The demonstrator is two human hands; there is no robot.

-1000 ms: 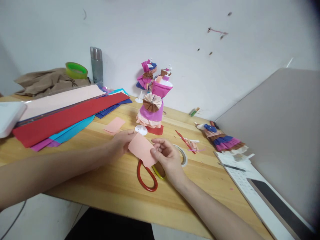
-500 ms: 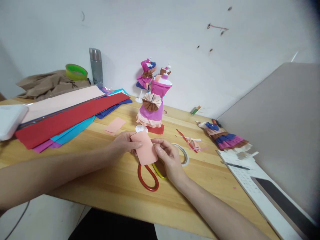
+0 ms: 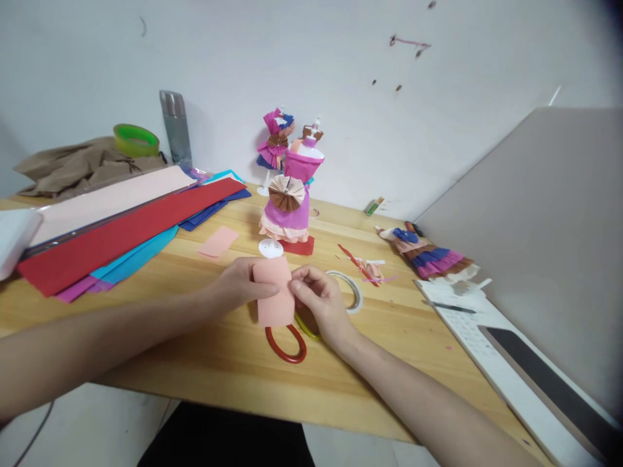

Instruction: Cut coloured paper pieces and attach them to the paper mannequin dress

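My left hand [image 3: 246, 283] is closed on the left side of a pink paper piece [image 3: 275, 308], its thumb lying across the front. At the right edge of that paper, my right hand [image 3: 318, 299] pinches with thumb and forefinger. Below the paper lie scissors with a red handle loop [image 3: 287, 353] and a yellow one; the paper and my right hand cover the rest of them. Just beyond my hands stands a small dress form [image 3: 302, 175] in a magenta paper dress with a pleated cream-and-brown rosette [image 3: 287, 192] and pale pink ruffles at the hem.
On the left are another pink paper piece [image 3: 219, 241], long folded red paper [image 3: 131, 224] and a tape roll [image 3: 136, 139]. A white tape roll [image 3: 357, 298] and paper scraps [image 3: 370, 269] lie right of my hands. Farther right are a ruffled paper dress [image 3: 431, 256] and a keyboard [image 3: 462, 324].
The paper in my hands has turned more upright, and both hands have shifted with it. The whole view has moved slightly, so the table things appear farther left.
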